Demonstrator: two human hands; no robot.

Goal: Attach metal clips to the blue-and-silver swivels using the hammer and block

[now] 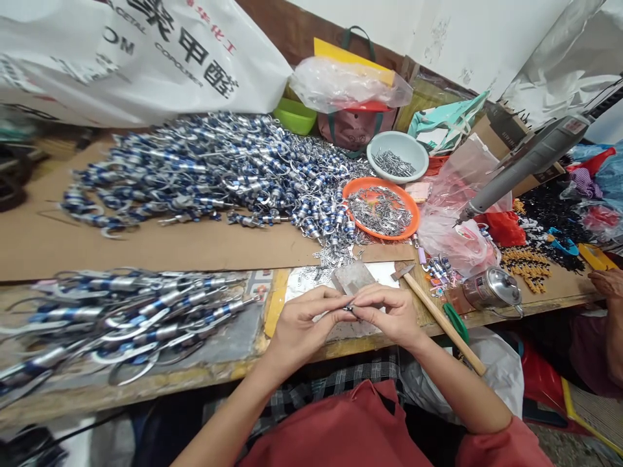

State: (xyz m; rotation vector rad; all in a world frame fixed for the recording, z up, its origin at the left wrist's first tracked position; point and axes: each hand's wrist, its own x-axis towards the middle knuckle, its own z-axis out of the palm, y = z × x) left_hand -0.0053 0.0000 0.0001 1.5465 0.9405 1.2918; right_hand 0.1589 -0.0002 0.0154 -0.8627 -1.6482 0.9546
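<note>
My left hand [304, 321] and my right hand [392, 312] meet over the front edge of the bench. Between their fingertips is a small dark metal part [349, 308], pinched from both sides; its details are too small to make out. Just behind the fingers lies a grey metal block [354, 277] on a white sheet. To the right of my right hand a hammer [438, 316] with a wooden handle lies slanted across the bench edge. Small flat metal pieces [331, 261] are scattered behind the block.
A big heap of blue-and-silver parts [219, 172] covers the cardboard, with more parts [141, 321] at front left. Behind are an orange tray [416, 211] and a pale bowl [399, 144]. An electric screwdriver [530, 165] hangs at right, above a metal cup [491, 288]. Another person's hand [606, 283] rests far right.
</note>
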